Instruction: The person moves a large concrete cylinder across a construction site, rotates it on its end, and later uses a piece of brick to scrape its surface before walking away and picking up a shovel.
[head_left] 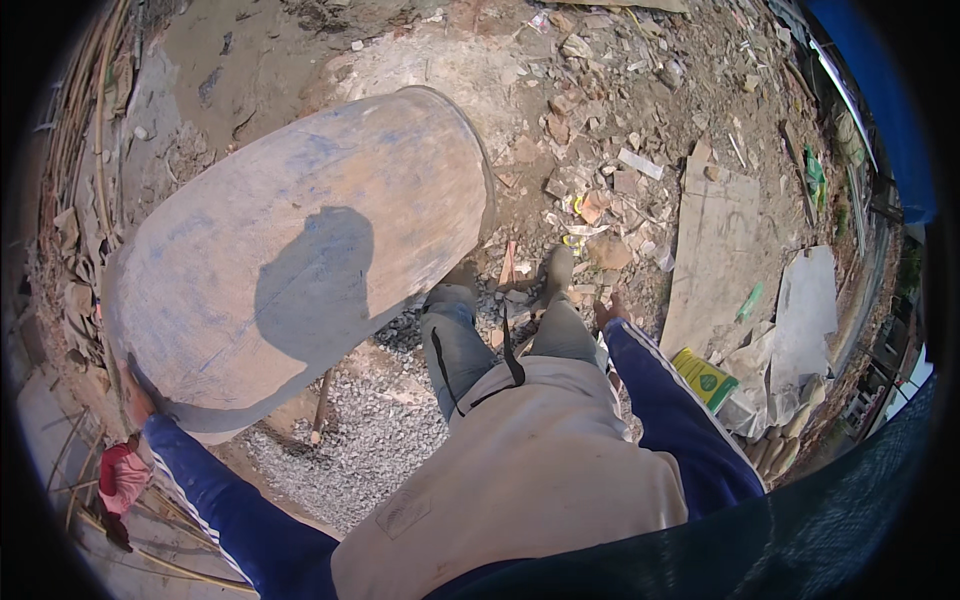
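Note:
A large rounded drum, worn and coated in pale dust with blue patches, lies on its side to my left. The shadow of a head falls on it. My left hand is at the drum's lower left end, gripping its rim; some of the fingers are hidden behind the edge. My right hand hangs low beside my right leg, holding nothing, its fingers apart above the rubble. A wooden stick lies on the gravel under the drum's near side. My boots stand to the right of the drum.
Grey gravel spreads by my legs. Rubble covers the ground ahead. A flat board, a pale sheet and a yellow-green bag lie right. Bamboo poles stand far left; a person in red is lower left.

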